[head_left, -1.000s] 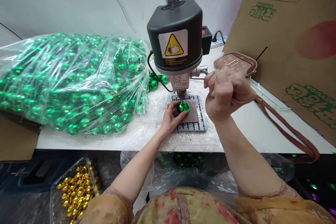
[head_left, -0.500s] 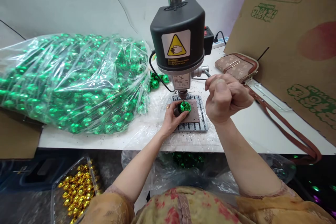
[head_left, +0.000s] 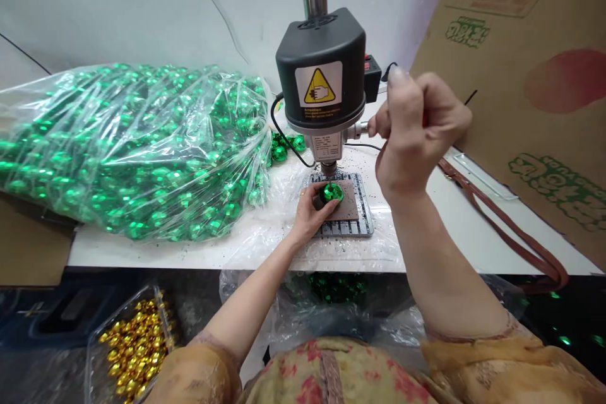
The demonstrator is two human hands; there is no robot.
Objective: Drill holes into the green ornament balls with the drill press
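My left hand point(head_left: 310, 213) pinches a shiny green faceted ball point(head_left: 334, 192) between thumb and fingers. The ball rests on a brownish square pad point(head_left: 349, 205) over the slotted metal base point(head_left: 365, 222) of a small bench drill press point(head_left: 322, 69). Right above the ball is the drill chuck point(head_left: 328, 168); whether the bit touches the ball I cannot tell. My right hand point(head_left: 419, 126) is closed in a fist beside the machine's feed lever point(head_left: 360, 130), whose outer part is hidden in the fingers.
On the left lies a big clear bag of green balls point(head_left: 142, 151), with loose green balls point(head_left: 286, 146) behind. A clear tub point(head_left: 92, 353) of gold balls sits below. Cardboard point(head_left: 521, 76) and a brown strap point(head_left: 511, 221) are on the right. Dark shavings dot the white table point(head_left: 189, 255).
My right hand has risen with the lever, and the chuck sits slightly higher over the ball. My left hand keeps the ball in the same place.
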